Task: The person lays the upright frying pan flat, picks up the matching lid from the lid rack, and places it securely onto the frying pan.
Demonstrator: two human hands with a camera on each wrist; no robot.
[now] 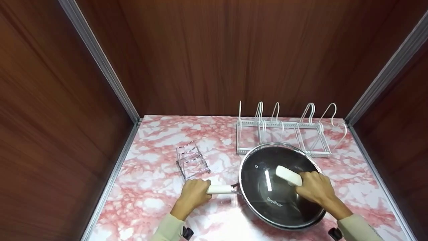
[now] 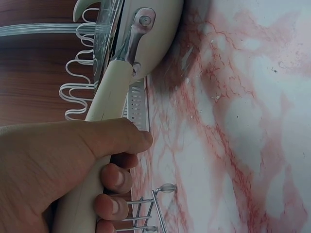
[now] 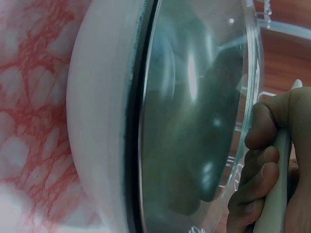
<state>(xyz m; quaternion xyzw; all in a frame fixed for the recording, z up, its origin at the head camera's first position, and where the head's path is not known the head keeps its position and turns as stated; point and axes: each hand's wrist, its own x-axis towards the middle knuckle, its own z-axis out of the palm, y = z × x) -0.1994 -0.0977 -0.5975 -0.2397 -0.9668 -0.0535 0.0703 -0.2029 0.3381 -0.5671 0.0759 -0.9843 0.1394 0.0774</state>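
Observation:
A pan (image 3: 97, 111) with a cream outside stands at the front right of the marbled table in the head view. Its long cream handle (image 1: 219, 189) points left, and my left hand (image 1: 195, 193) grips it with curled fingers and the thumb along the top. Over the pan lies a glass lid (image 1: 257, 194) with a metal rim. My right hand (image 1: 314, 187) holds the lid's cream handle (image 1: 288, 175), fingers wrapped round it in the right wrist view. The pan's inside looks dark through the glass.
Behind the pan, a white wire rack (image 1: 284, 124) with several upright loops stands near the back wall. A small chrome wire rack (image 1: 192, 162) sits left of the pan, just beyond my left hand. Brown wood-look panels (image 1: 214, 60) with metal edging enclose the table (image 1: 147, 204).

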